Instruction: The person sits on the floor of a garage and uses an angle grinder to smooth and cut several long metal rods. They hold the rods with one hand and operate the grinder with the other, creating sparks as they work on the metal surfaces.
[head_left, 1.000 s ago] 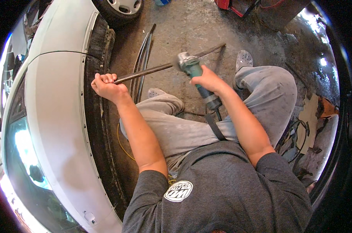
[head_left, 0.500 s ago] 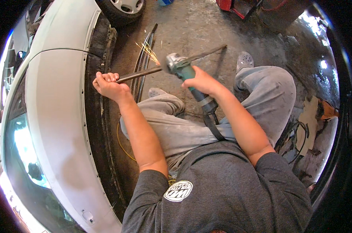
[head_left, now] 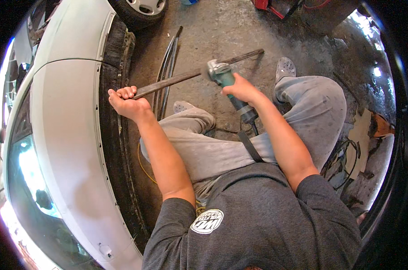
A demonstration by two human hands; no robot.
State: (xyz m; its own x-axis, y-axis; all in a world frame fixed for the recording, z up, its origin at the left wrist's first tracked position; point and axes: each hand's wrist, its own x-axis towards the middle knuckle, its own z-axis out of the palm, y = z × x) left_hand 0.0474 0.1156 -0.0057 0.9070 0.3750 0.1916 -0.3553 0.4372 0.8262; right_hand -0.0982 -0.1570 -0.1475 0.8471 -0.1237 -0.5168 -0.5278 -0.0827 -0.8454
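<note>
At the far edge, a blue object [head_left: 188, 2] is showing only in part, and whether it is a container cannot be told; a red object [head_left: 271, 7] is standing farther right, its inside hidden.

A long dark bar [head_left: 168, 83] is running from the left hand [head_left: 128, 102] toward the far right, passing behind the head of an angle grinder [head_left: 235, 104]. The left hand is closing its fingers around the bar's near left end. The right hand [head_left: 242, 89] is wrapping around the grinder's green body, with the tool's head pointing far and left. The disc is looking blurred, and whether it is touching the bar cannot be told.

Both forearms are reaching away from the body, the left one slanting far and left, the right one also slanting left, with its elbow bent. A black strap [head_left: 250, 146] is lying across the grey trousers [head_left: 213, 155]. On the left, a pale car [head_left: 73, 130] is standing beside the left hand, and thin dark strips [head_left: 162, 74] are lying on the floor [head_left: 204, 31] beyond the bar.
</note>
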